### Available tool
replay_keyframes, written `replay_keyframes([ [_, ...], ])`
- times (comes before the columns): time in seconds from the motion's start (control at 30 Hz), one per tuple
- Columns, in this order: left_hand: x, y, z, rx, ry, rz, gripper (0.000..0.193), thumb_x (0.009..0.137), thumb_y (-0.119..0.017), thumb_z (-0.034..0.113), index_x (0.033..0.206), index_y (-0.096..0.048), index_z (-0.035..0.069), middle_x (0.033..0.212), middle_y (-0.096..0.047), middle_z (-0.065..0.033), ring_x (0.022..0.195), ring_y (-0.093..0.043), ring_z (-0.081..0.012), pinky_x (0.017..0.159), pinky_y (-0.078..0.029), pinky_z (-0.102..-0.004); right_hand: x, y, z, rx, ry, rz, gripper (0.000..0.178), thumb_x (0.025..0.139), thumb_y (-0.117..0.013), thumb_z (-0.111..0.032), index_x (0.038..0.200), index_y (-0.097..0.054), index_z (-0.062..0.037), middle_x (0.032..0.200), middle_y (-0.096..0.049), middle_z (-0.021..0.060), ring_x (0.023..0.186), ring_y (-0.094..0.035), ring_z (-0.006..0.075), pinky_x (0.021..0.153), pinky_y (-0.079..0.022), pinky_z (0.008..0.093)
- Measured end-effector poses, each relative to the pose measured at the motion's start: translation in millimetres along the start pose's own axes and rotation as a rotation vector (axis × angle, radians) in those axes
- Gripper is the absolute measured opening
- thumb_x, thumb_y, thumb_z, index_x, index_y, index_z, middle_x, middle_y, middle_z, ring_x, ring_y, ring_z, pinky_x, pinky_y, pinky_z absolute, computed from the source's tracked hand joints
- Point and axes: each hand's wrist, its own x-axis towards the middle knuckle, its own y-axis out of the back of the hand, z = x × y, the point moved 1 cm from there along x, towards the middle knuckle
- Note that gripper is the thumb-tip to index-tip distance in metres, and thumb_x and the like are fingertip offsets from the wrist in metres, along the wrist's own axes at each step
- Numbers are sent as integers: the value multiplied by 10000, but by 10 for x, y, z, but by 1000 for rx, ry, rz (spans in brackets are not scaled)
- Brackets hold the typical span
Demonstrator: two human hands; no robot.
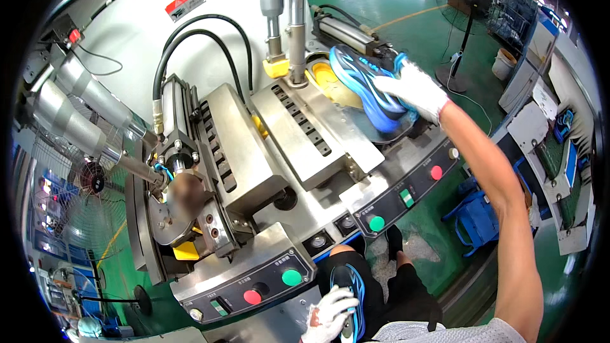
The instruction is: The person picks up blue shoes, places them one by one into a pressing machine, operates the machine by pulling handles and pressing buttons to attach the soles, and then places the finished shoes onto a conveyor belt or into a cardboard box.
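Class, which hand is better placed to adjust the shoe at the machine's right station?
Probably the right hand: it holds that blue shoe; the left hand, farther off, holds another shoe.

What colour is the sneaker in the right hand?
The sneaker is blue and black; head view.

The larger-looking blue shoe (368, 98), with a dark upper, pale streaks and a thick sole shading from light to deeper blue, is gripped in the gloved right hand (413, 92), tilted and slanting from upper left to lower right just beside a yellow pad (324, 75). A second, dark shoe (343, 275) with bright blue edging is held low in the gloved left hand (332, 316), lengthwise before the person's leg, partly covered by the fingers.
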Motion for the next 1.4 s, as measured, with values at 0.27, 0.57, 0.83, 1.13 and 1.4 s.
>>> replay_keyframes([
  [0.27, -52, 205, -109, -24, 11, 55, 266, 823, -700, -22, 1059, -775, 76, 1183, -698, -126, 1215, -636, -326, 1125, -483, -439, 1570, -1136, -55, -717, 14, -44, 672, 888, -652, -549, 1275, -676, 1, 1312, -669, 265, 1222, -658, 389, 1052, -521, 445],
  [0.57, -309, 79, -569, -361, 229, -87, 457, 958, -620, 14, 1411, -561, 29, 1307, -643, -119, 1244, -628, -277, 970, -577, -345, 1756, -1252, -68, -931, 181, -79, 581, 911, -659, -522, 1139, -724, 8, 1169, -729, 233, 1080, -715, 387, 928, -579, 466],
  [0.83, -219, 55, -479, 89, -91, -1, 410, 887, -721, 68, 1293, -670, 48, 1337, -626, -130, 1275, -598, -310, 1140, -455, -475, 1405, -1560, 339, -741, 172, 77, 531, 943, -642, -512, 1144, -748, -32, 1178, -722, 233, 1092, -711, 367, 946, -563, 451],
  [1.13, -195, 38, -383, -41, 26, 74, 313, 817, -775, 55, 1129, -752, 56, 1231, -684, -135, 1279, -596, -345, 1195, -373, -520, 93, -1323, -169, -339, 374, 88, 702, 941, -643, -452, 1422, -524, 46, 1389, -611, 286, 1293, -602, 418, 1116, -467, 452],
  [1.4, -165, -154, -266, 46, -68, 100, 307, 843, -756, 41, 1150, -733, 43, 1234, -685, -166, 1250, -626, -333, 1149, -433, -454, -2445, -1873, 390, -625, 511, -219, 941, 860, -742, -534, 1559, -402, -5, 1660, -289, 260, 1567, -204, 454, 1279, -160, 564],
])
